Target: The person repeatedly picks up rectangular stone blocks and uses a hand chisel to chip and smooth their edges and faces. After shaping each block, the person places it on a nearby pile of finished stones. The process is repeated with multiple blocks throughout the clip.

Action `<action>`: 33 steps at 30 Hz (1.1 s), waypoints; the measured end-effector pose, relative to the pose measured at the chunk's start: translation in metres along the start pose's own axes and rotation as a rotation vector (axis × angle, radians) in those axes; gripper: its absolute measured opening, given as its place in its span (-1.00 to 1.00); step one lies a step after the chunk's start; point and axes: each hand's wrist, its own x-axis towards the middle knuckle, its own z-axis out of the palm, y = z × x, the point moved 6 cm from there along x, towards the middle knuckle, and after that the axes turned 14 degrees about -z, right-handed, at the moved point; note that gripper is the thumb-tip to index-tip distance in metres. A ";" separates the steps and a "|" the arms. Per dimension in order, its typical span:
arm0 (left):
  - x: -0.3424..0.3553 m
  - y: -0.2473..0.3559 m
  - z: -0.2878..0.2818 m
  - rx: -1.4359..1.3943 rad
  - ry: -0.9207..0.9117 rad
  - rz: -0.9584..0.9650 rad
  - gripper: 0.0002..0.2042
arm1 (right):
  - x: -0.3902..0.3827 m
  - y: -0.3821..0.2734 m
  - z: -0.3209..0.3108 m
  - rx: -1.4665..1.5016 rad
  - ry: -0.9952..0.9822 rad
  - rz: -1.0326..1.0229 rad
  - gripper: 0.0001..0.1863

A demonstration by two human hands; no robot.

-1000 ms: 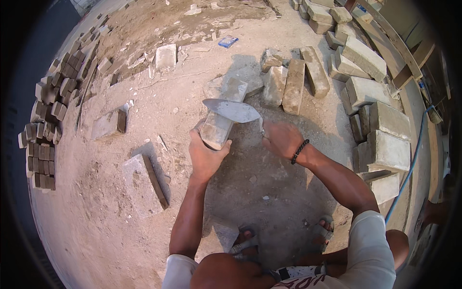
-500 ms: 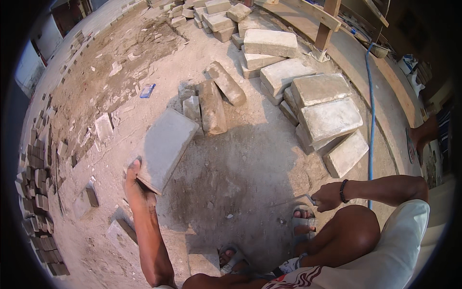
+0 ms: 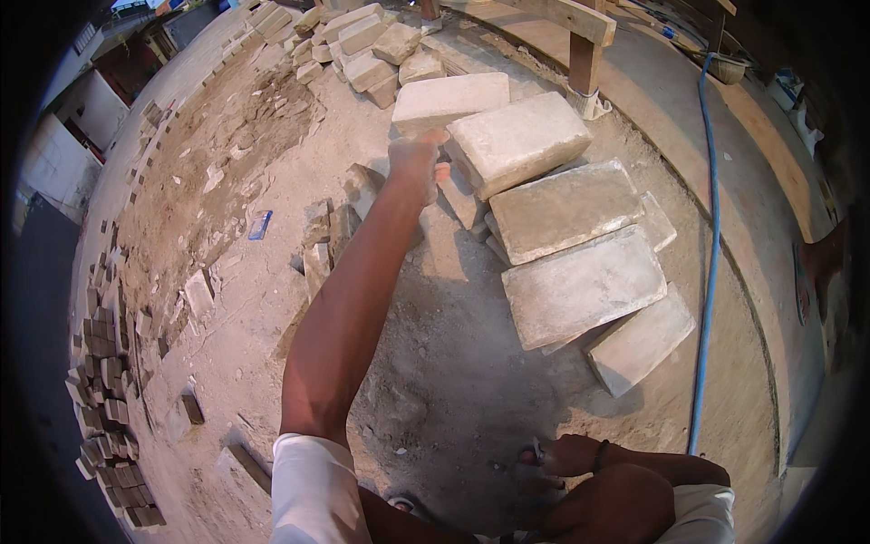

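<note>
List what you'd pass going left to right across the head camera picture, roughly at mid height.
Rows of small stacked bricks → small blue object on the dirt → left hand reaching out at the stone pile → large pale stone slabs → blue hose.

Warm, hazy daylight lights the scene evenly, and shadows are soft. The fisheye lens bends edges near the black rim, and detail there is slightly blurred.
</note>
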 end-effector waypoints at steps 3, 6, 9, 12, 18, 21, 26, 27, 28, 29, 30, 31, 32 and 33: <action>0.008 -0.015 -0.015 0.142 0.112 0.159 -0.51 | 0.001 0.029 -0.008 -0.324 0.160 -0.066 -0.70; -0.043 -0.033 -0.081 0.613 0.216 0.472 -0.52 | 0.010 0.003 -0.028 -0.281 0.200 -0.118 -0.38; -0.123 -0.061 -0.181 0.760 0.301 0.309 -0.55 | 0.021 0.006 -0.025 -0.257 0.219 -0.045 -0.47; -0.233 -0.133 -0.340 0.826 0.661 0.252 -0.55 | 0.040 -0.008 -0.012 -0.247 0.234 -0.004 -0.52; -0.453 -0.319 -0.456 0.762 1.032 -0.092 -0.47 | 0.058 -0.025 0.001 -0.350 0.171 -0.031 -0.55; -0.545 -0.424 -0.434 0.706 1.045 -0.407 -0.34 | 0.071 -0.053 0.008 -0.457 0.142 -0.068 -0.56; -0.605 -0.500 -0.335 0.960 0.712 -0.433 0.12 | 0.104 -0.096 0.027 -0.514 0.070 -0.118 -0.57; -0.605 -0.506 -0.330 0.968 0.732 -0.442 0.15 | 0.112 -0.096 0.031 -0.569 0.049 -0.152 -0.56; -0.596 -0.510 -0.328 0.979 0.747 -0.439 0.18 | 0.117 -0.098 0.033 -0.624 0.039 -0.182 -0.56; -0.592 -0.511 -0.329 0.995 0.763 -0.437 0.21 | 0.122 -0.104 0.036 -0.636 0.030 -0.167 -0.56; -0.591 -0.513 -0.331 0.987 0.770 -0.406 0.23 | 0.125 -0.108 0.039 -0.645 0.024 -0.149 -0.56; -0.588 -0.515 -0.333 0.980 0.772 -0.374 0.26 | 0.126 -0.112 0.042 -0.651 0.019 -0.129 -0.55; -0.581 -0.512 -0.334 0.979 0.777 -0.337 0.29 | 0.127 -0.112 0.041 -0.645 0.018 -0.138 -0.55; -0.573 -0.499 -0.340 0.960 0.813 -0.334 0.17 | 0.127 -0.112 0.041 -0.642 0.041 -0.143 -0.54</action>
